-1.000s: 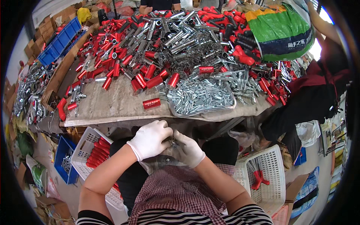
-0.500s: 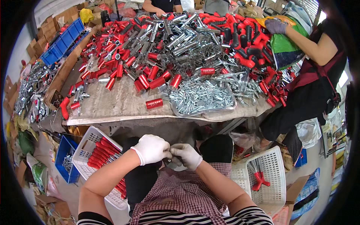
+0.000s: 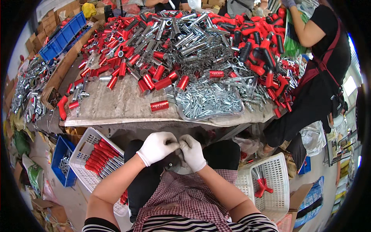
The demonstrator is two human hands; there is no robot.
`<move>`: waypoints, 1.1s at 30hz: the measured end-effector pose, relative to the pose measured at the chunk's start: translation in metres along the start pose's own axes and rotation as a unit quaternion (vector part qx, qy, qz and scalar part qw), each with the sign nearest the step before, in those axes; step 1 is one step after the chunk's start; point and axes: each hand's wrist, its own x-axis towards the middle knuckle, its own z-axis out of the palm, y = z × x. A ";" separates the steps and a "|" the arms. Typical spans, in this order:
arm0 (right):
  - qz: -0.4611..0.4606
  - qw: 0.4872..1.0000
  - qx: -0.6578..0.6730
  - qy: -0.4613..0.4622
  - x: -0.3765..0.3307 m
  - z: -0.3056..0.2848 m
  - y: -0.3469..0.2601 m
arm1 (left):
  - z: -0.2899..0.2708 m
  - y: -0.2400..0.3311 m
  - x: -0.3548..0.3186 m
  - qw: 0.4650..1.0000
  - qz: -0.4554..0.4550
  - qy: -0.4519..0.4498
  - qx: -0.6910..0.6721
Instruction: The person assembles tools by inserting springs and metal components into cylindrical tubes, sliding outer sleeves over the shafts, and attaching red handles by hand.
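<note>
My left hand (image 3: pixel 159 147) and my right hand (image 3: pixel 192 152), both in white gloves, meet in front of my lap. Their fingertips are pinched and touch each other. Whatever sits between them is too small or too hidden to make out. Beneath the hands is a grey rounded thing (image 3: pixel 181 168), partly covered by the gloves. Beyond them, at the table's near edge, lies a clear tray (image 3: pixel 210 117) with many small silver pins (image 3: pixel 208 98). Beside it on the left is a red printed sleeve (image 3: pixel 159 106).
Silver tubes (image 3: pixel 193 38), springs, red sleeves and red-and-black handles (image 3: pixel 255 42) are heaped on the table (image 3: pixel 116 102). White baskets with red-handled parts stand left (image 3: pixel 78 154) and right (image 3: pixel 284 181). A co-worker (image 3: pixel 320 46) stands at the right; another person (image 3: pixel 166 4) is across the table.
My hands have risen slightly, fingertips still together. The co-worker at the right has lifted the green bag, and more red-and-black handles lie on the heap. The view has shifted a little.
</note>
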 end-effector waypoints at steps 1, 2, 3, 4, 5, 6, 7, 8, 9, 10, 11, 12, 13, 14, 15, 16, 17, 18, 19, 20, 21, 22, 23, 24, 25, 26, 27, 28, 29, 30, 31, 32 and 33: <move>-0.002 1.000 0.009 -0.001 0.001 0.000 -0.003 | -0.002 -0.001 -0.001 0.998 -0.007 0.021 -0.054; 0.032 0.998 0.045 0.015 0.003 -0.002 -0.008 | -0.002 -0.004 -0.001 0.996 0.005 0.049 -0.080; 0.025 0.998 0.051 0.016 0.004 -0.007 -0.002 | -0.004 0.002 -0.003 0.990 -0.048 0.040 -0.127; 0.017 0.998 0.056 0.018 0.011 -0.011 0.007 | -0.007 0.009 -0.002 0.979 -0.098 0.033 -0.174; 0.017 0.998 0.059 0.016 0.016 -0.012 0.016 | -0.005 0.012 -0.002 0.983 -0.095 0.034 -0.156; 0.047 0.994 0.095 0.019 0.020 -0.010 0.026 | -0.003 0.012 -0.005 0.986 -0.093 0.038 -0.137; 0.081 0.988 0.130 0.016 0.021 -0.004 0.027 | 0.007 0.005 -0.006 0.996 0.017 0.057 -0.067; 0.107 0.982 0.157 0.024 0.024 0.009 0.027 | 0.013 -0.001 -0.009 0.997 -0.013 0.042 -0.064; 0.116 0.968 0.223 0.005 0.030 0.014 0.030 | 0.012 -0.006 -0.003 0.994 -0.040 0.064 -0.083; 0.124 0.949 0.289 -0.013 0.037 0.016 0.032 | 0.009 -0.010 0.003 0.989 -0.067 0.086 -0.102; 0.149 0.956 0.253 0.015 0.045 0.016 0.033 | 0.007 -0.011 0.001 0.982 -0.078 0.118 -0.121; 0.151 0.954 0.258 0.021 0.063 0.006 0.055 | 0.000 -0.006 0.005 0.985 -0.069 0.112 -0.108; 0.016 0.999 -0.034 -0.009 0.080 -0.020 0.100 | -0.002 0.007 0.011 0.994 -0.041 0.086 -0.056; -0.113 0.938 -0.324 -0.052 0.089 -0.042 0.126 | -0.008 0.019 0.013 0.998 -0.014 0.065 -0.002; 0.021 0.901 -0.412 -0.134 0.091 -0.055 0.116 | -0.018 0.026 0.006 0.996 0.001 0.074 0.060; 0.046 0.901 -0.418 -0.108 0.085 -0.072 0.118 | -0.019 0.029 0.011 0.992 0.036 0.068 0.104; 0.047 0.869 -0.471 -0.145 0.081 -0.081 0.119 | -0.025 0.033 0.013 0.995 0.012 0.063 0.082; 0.046 0.834 -0.520 -0.180 0.076 -0.095 0.116 | -0.026 0.040 0.014 0.996 -0.009 0.059 0.064; -0.081 0.783 -0.608 -0.105 0.059 -0.103 0.093 | -0.023 0.051 0.017 0.994 -0.006 0.081 0.077; -0.084 0.813 -0.571 -0.085 0.052 -0.140 0.094 | -0.017 0.061 0.023 0.992 0.010 0.099 0.082; -0.004 0.886 -0.464 -0.013 0.042 -0.154 0.050 | -0.018 0.064 0.024 0.984 0.067 0.136 0.091; -0.105 0.841 -0.510 0.143 0.015 -0.192 0.043 | -0.007 0.075 0.032 0.966 0.135 0.170 0.138; -0.114 0.893 -0.273 0.340 -0.003 -0.230 0.033 | 0.006 0.093 0.048 0.948 0.205 0.157 0.185; -0.189 0.882 0.064 0.428 -0.027 -0.270 0.032 | 0.036 0.113 0.075 0.918 0.291 0.116 0.241; -0.225 0.831 0.087 0.501 -0.025 -0.277 0.007 | 0.067 0.133 0.104 0.895 0.344 0.016 0.284; -0.276 0.752 0.155 0.578 0.000 -0.303 0.001 | 0.106 0.146 0.137 0.861 0.434 -0.036 0.263; -0.282 0.767 0.021 0.576 0.026 -0.303 -0.020 | 0.148 0.147 0.170 0.816 0.493 -0.011 0.301; -0.258 0.753 -0.094 0.598 0.056 -0.320 -0.032 | 0.179 0.148 0.205 0.759 0.559 0.014 0.334; -0.278 0.690 -0.200 0.638 0.082 -0.350 -0.028 | 0.200 0.148 0.238 0.725 0.574 0.043 0.377; -0.291 0.613 -0.299 0.670 0.104 -0.376 -0.029 | 0.210 0.156 0.270 0.688 0.588 0.073 0.420; -0.275 0.618 -0.348 0.649 0.112 -0.376 -0.038 | 0.197 0.168 0.294 0.714 0.534 0.070 0.446; -0.256 0.622 -0.395 0.626 0.120 -0.377 -0.048 | 0.181 0.178 0.318 0.739 0.477 0.068 0.470; -0.217 0.611 -0.440 0.622 0.130 -0.368 -0.060 | 0.161 0.182 0.335 0.749 0.484 0.083 0.444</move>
